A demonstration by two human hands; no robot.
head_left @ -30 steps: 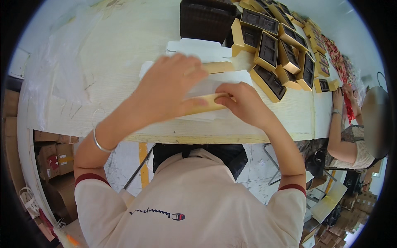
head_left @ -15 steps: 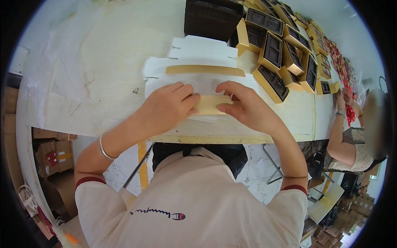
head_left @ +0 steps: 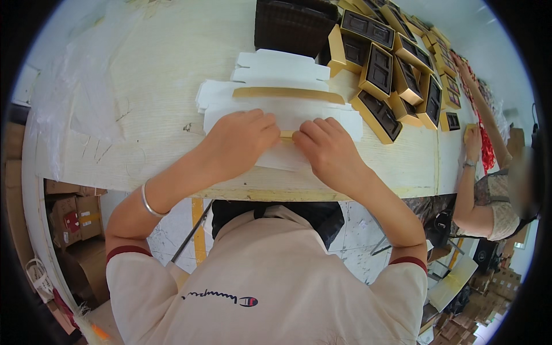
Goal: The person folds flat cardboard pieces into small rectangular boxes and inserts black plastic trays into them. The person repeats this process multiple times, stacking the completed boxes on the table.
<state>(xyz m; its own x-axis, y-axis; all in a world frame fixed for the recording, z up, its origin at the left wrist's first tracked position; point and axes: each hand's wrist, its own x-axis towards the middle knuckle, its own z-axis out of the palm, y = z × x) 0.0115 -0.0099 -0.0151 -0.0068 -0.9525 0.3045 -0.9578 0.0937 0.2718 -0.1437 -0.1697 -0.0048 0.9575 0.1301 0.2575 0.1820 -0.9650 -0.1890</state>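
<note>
A flat cardboard box blank, white on its inner face, lies before me on the table. Its far flap is folded up and shows gold. At the near edge, my left hand and my right hand are both closed on the near flap, fingers curled over it. Only a short gold piece of that near flap shows between the hands. The fingertips are partly hidden behind the knuckles. More white blanks lie under and beyond this one.
Behind the blanks stands a stack of dark brown plastic trays. Several gold boxes with dark inserts are heaped to the right. Clear plastic film lies at the left. A co-worker's hand is at the far right, near red ribbons.
My hands have come in along the near flap and closed on it; its broad gold face has turned mostly out of sight. The co-worker has stretched one arm farther out.
</note>
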